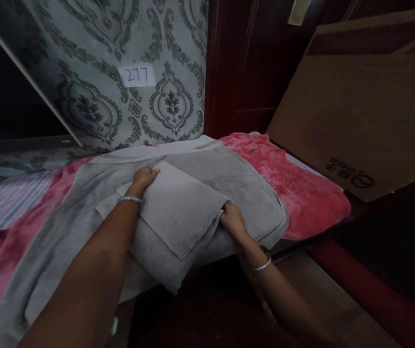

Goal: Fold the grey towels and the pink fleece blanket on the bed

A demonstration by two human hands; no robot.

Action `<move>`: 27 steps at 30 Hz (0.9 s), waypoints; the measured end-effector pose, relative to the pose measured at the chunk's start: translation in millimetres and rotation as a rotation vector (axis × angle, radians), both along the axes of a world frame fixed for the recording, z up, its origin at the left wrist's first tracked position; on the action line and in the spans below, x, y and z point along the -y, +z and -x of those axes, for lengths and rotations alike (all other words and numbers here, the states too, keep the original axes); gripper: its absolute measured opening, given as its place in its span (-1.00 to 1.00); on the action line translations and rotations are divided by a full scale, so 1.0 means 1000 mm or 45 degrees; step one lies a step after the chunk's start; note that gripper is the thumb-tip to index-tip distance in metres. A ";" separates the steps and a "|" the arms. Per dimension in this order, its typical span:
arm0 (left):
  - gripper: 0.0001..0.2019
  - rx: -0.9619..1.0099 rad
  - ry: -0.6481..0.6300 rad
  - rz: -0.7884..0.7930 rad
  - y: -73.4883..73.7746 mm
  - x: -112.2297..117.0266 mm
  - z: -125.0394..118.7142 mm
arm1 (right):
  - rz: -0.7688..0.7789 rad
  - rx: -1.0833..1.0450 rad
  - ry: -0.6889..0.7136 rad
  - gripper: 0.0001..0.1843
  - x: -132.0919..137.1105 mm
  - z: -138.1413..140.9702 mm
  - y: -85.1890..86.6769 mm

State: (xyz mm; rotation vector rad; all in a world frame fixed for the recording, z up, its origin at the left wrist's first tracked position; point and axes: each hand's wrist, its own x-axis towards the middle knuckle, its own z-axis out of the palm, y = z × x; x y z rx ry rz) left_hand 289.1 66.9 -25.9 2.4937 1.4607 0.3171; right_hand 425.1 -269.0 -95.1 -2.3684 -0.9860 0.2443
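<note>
A light grey fabric piece with a fuzzy edge (181, 203) lies partly folded over in front of me, its near corner hanging past the edge of the bedding. My left hand (145, 178) is closed on its upper left corner, thumb on top. At the right corner, my right hand (232, 218) pinches the same cloth, fingers curled round the edge. Beneath it spreads a larger grey blanket (258, 193), with a darker seam along its right side. Folds hide the lower layers of the cloth.
A pink plush blanket (312, 203) lies under the grey one, over a striped sheet (15, 198). Behind are a patterned wall with a "277" paper (136, 76) and a dark red door (243, 63). A large cardboard box (363, 101) leans at the right. A dark panel (15, 87) stands left.
</note>
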 end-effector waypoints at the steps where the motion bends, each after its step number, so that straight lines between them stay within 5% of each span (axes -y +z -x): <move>1: -0.54 -0.002 0.007 -0.019 -0.003 0.003 0.000 | 0.007 0.007 -0.005 -0.58 0.001 0.000 -0.001; 11: -0.52 -0.175 0.063 -0.066 -0.004 0.017 0.000 | -0.357 -0.153 0.171 -0.64 0.014 -0.006 -0.013; 18: -0.54 -0.149 0.015 -0.114 -0.005 0.016 0.002 | -0.249 -0.195 0.103 -0.64 0.008 -0.004 -0.005; 27: -0.53 -0.292 -0.104 -0.088 0.010 0.011 0.017 | -0.480 -0.307 -0.030 -0.78 0.029 0.006 0.002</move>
